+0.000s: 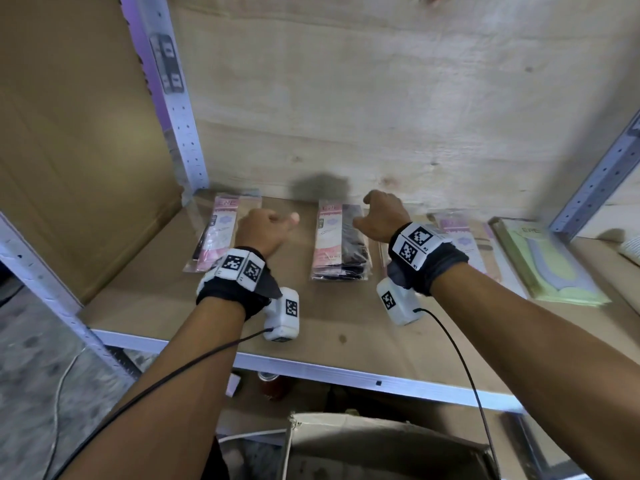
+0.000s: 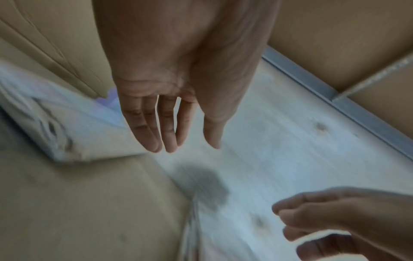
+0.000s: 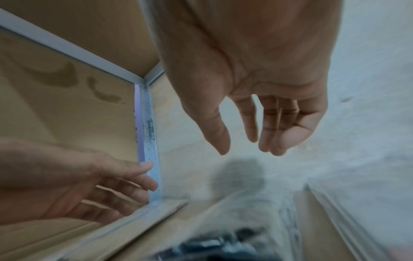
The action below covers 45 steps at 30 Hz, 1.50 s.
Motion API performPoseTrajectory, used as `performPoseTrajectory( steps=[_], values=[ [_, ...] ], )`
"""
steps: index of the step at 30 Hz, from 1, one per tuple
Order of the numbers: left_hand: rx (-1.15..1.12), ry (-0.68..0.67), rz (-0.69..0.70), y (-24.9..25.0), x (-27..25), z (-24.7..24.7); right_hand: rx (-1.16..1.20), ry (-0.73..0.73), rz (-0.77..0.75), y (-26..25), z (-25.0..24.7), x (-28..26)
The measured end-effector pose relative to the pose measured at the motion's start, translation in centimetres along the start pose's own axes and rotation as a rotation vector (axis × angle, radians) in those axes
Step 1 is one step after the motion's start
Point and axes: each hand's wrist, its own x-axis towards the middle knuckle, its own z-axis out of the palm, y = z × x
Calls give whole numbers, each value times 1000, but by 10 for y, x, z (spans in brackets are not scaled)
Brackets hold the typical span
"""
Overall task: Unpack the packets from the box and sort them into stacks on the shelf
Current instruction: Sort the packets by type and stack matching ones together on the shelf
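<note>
Over the shelf (image 1: 145,299) both hands hover empty, fingers slack. Left hand (image 1: 265,233) just right of the pink stack (image 1: 221,230); right hand (image 1: 381,216) above the dark stack's (image 1: 341,247) far right edge. Stacks' long axes run front-to-back. Box (image 1: 381,441) lies below, toward the body, roughly equally near both hands; next packet likely comes from there.

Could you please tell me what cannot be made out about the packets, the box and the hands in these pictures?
- Box: head view, cut off by the bottom edge; its contents are unreadable.
- Third packet stack: head view, largely hidden behind the right hand and wristband.
- Dark packet stack: right wrist view shows only a blur, so its count is unclear.
- Left packet stack: small print too small; partly covered by the left hand.
</note>
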Motion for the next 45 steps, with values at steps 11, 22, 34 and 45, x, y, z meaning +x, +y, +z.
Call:
performPoseTrajectory(
  steps=[11,22,34,45],
  values=[
    [117,44,-305,-81,11,-66,489,-346,-82,-93,69,8],
    [71,-50,-357,-99,14,-73,733,-565,116,-117,103,7],
    [-785,67,-256,-68,14,-71,896,-513,-96,-55,26,-38],
    [-332,-61,187,-3,4,-14,849,-416,-121,85,-38,-97]
  ],
)
